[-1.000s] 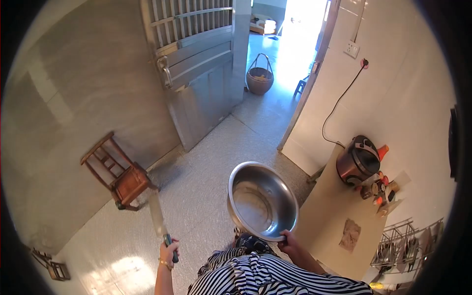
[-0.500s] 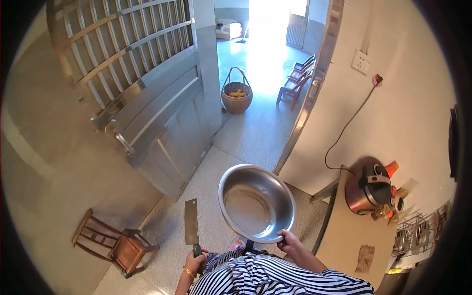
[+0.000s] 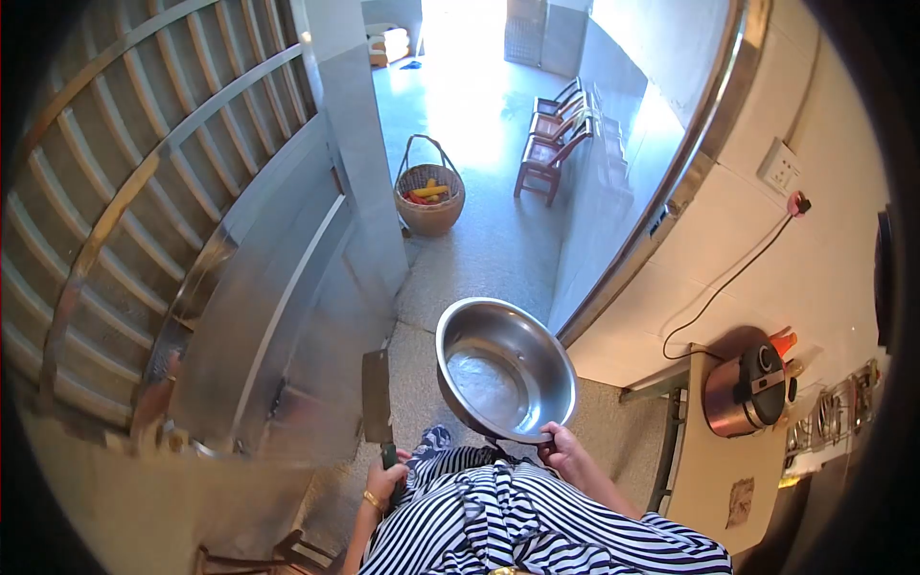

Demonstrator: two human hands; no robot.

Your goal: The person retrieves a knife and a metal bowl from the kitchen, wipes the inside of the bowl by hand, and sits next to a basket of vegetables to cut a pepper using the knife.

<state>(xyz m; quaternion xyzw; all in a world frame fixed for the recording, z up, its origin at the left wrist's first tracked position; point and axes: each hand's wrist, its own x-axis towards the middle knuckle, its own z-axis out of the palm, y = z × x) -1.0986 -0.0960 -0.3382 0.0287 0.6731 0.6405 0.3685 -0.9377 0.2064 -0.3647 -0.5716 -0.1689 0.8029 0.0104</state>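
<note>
In my left hand (image 3: 387, 473) is a cleaver (image 3: 377, 398), gripped by its dark green handle with the broad blade pointing up and away from me. My right hand (image 3: 563, 448) grips the near right rim of a large steel basin (image 3: 494, 379), thumb over the edge. The basin is tilted a little and shows only its shiny bare inside. It hangs in front of my striped clothing (image 3: 498, 517), to the right of the cleaver and apart from it.
A metal door (image 3: 278, 335) with bars stands open at the left. Beyond the doorway are a wicker basket (image 3: 431, 213) holding yellow and red things and several wooden chairs (image 3: 551, 153). At the right, a table (image 3: 709, 470) bears a rice cooker (image 3: 745, 393). A wooden chair (image 3: 259, 563) shows at the lower left.
I have moved forward toward the doorway; the barred door and basket appear nearer, and the wooden chair has slid down the view. Both hands keep hold of the cleaver and basin.
</note>
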